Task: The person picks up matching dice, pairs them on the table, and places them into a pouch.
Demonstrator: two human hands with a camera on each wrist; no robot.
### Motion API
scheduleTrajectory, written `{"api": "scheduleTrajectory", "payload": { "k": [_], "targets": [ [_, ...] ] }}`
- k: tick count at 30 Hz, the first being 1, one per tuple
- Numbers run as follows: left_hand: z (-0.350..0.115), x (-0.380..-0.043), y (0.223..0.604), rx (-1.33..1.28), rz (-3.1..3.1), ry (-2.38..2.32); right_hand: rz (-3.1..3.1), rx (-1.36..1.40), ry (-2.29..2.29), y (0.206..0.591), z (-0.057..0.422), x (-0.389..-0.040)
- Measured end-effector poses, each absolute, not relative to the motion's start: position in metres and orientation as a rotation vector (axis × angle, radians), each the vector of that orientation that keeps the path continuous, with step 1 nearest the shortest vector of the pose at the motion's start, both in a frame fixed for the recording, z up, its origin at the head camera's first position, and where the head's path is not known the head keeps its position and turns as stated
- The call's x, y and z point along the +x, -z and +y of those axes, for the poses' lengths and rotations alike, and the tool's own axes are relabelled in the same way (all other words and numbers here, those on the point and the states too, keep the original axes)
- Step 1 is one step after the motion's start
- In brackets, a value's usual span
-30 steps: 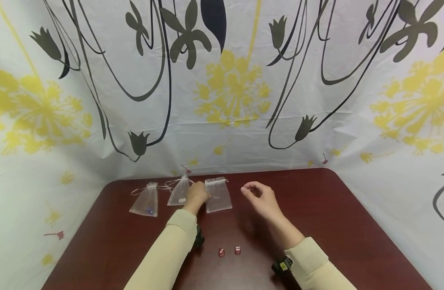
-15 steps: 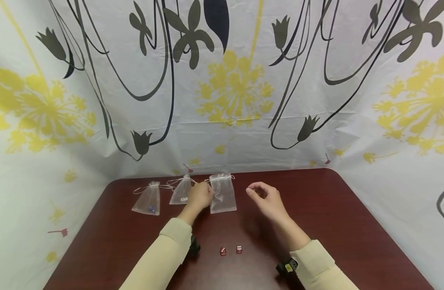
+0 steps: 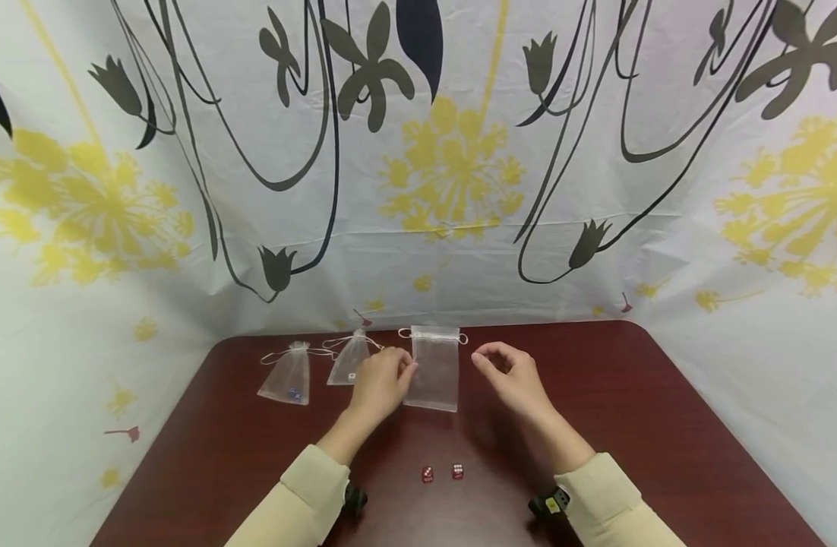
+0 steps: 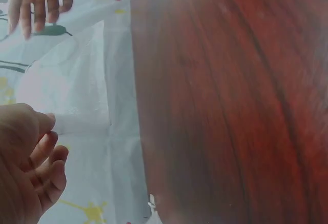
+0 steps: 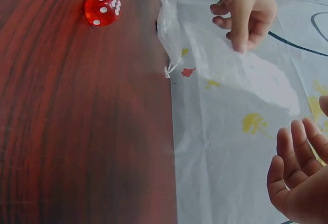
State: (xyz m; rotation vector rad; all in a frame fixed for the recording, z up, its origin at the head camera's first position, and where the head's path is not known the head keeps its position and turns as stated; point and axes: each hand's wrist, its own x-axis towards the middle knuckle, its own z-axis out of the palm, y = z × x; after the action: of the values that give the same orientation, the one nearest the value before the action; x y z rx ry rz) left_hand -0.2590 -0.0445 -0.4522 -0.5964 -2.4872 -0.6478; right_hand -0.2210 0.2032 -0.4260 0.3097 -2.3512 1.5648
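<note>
My left hand (image 3: 377, 387) pinches the left edge of a sheer white drawstring pouch (image 3: 437, 372) between thumb and fingers. The pouch looks flat, with nothing visible inside, its cord loops at the top corners. In the left wrist view the pouch (image 4: 77, 80) hangs from the thumb and fingertip. To the right of it, my right hand (image 3: 517, 380) hovers apart with relaxed, curved fingers and holds nothing. Two red dice lie nearer the body: a left die (image 3: 427, 474) and a right die (image 3: 457, 471). One red die (image 5: 102, 7) shows large in the right wrist view.
Left of the hands lie a tied pouch (image 3: 289, 376) with blue dice and another tied pouch (image 3: 349, 363) with white contents, partly hidden by the left hand. They rest on a dark red wooden table (image 3: 596, 395), backed by a patterned cloth (image 3: 459, 289).
The left hand has moved the pouch right and raised it toward the right hand, turning it upright. The right hand has barely moved; the view shifts slightly.
</note>
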Motion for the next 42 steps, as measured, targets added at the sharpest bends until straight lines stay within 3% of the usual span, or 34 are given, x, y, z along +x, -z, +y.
{"api": "scheduleTrajectory", "payload": {
  "k": [16, 24, 33, 42],
  "targets": [
    [-0.046, -0.224, 0.439, -0.714, -2.221, 0.617, -2.329, 0.419, -1.484, 0.413, 0.191, -0.226],
    [-0.06, -0.226, 0.43, -0.627, -2.134, 0.977, -2.287, 0.54, -1.463, 0.409, 0.19, -0.224],
    [-0.063, -0.223, 0.409, -0.815, -2.205, 1.306, -2.264, 0.694, -1.474, 0.377, 0.178, -0.196],
    [-0.064, -0.216, 0.397, -0.889, -2.126, 1.477, -2.157, 0.861, -1.541, 0.393, 0.18, -0.207]
  ]
}}
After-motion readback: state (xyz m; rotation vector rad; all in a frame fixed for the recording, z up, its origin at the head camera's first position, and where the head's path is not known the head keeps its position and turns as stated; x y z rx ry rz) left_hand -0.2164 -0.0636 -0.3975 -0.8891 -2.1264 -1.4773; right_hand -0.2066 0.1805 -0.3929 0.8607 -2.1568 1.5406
